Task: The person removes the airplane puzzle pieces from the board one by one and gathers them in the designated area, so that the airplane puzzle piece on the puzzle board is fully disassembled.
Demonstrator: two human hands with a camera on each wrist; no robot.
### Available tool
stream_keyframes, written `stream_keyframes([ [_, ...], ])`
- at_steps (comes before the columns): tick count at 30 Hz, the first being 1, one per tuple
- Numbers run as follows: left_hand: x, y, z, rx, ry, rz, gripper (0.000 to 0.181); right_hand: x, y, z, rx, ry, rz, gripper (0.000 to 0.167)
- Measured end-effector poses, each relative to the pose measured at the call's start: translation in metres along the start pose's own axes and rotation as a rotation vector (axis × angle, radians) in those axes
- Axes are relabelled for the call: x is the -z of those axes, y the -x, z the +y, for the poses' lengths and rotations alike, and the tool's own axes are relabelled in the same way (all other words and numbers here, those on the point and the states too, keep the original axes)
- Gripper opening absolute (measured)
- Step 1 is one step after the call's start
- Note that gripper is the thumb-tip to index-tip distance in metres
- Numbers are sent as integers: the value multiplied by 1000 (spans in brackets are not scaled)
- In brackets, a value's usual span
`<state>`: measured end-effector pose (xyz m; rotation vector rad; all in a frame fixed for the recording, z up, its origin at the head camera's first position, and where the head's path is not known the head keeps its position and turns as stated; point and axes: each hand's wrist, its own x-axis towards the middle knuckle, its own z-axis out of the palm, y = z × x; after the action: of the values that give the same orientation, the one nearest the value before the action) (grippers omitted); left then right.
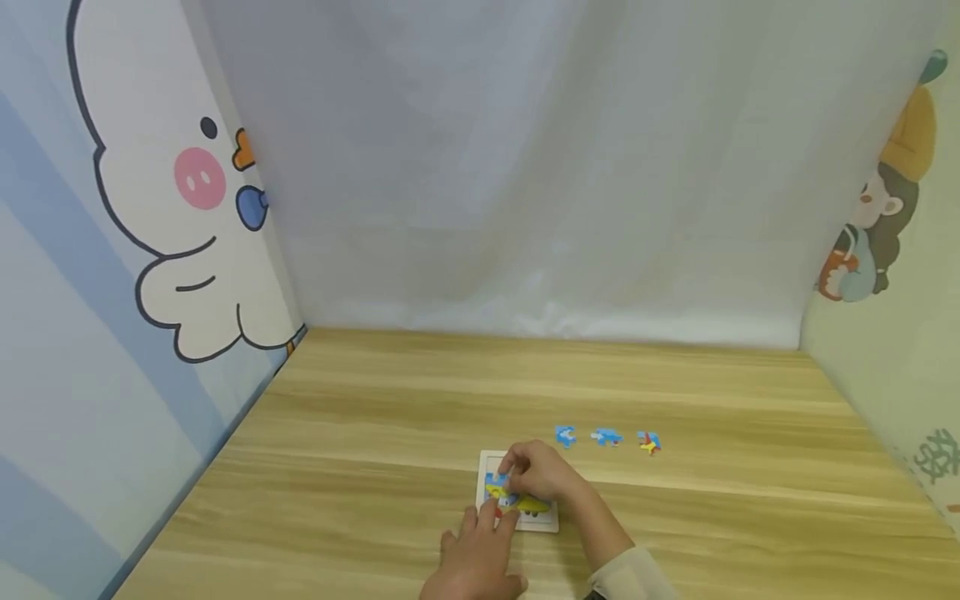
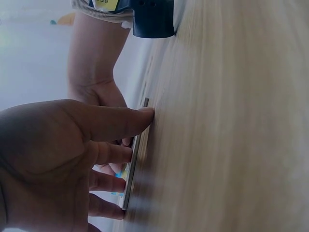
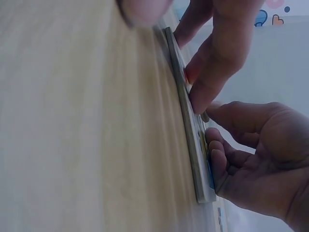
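A small puzzle board [image 1: 556, 523] with a pale rim lies flat on the table, blue, yellow and red pieces inside it. The left hand [image 1: 480, 554] rests its spread fingertips on the near-left part of the board; the left wrist view has this hand [image 2: 63, 159] with its thumb by the board's edge [image 2: 130, 181]. Over the board's upper middle, the right hand [image 1: 543, 472] bends its fingers and thumb as if round a small puzzle piece, mostly hidden. In the right wrist view, the right hand [image 3: 270, 154] is low against the board [image 3: 193, 154], its thumb close to a left fingertip.
Beyond the board, to the right, three loose pieces lie in a row: a blue one [image 1: 565, 436], another blue one [image 1: 607, 437] and a red, yellow and blue one [image 1: 649, 442]. A pale curtain [image 1: 525, 167] hangs behind the wooden table [image 1: 360, 467], with printed panels at both sides.
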<state>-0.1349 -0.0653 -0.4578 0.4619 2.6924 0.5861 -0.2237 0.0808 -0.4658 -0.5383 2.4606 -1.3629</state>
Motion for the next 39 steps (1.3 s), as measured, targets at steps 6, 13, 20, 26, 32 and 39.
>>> stream_keyframes([
  [6, 2, -3, 1, 12, 0, -14, 75, 0, -1, 0, 23, -14, 12, 13],
  [13, 3, -5, 1, 16, -14, -28, 75, -1, -2, 1, 39, -36, 12, 12],
  [20, 3, -6, 3, 21, -30, -12, 77, 2, 1, 1, 56, -99, 35, 10],
  [26, 1, -6, 4, 33, -52, 0, 77, 5, 9, -13, 67, -139, 33, 8],
  [32, 1, -5, 3, 52, -59, -5, 78, 2, 5, 4, 47, -187, 27, 10],
  [39, -1, -7, 3, 37, -43, 4, 79, 13, 14, 6, 11, -164, 70, 10],
])
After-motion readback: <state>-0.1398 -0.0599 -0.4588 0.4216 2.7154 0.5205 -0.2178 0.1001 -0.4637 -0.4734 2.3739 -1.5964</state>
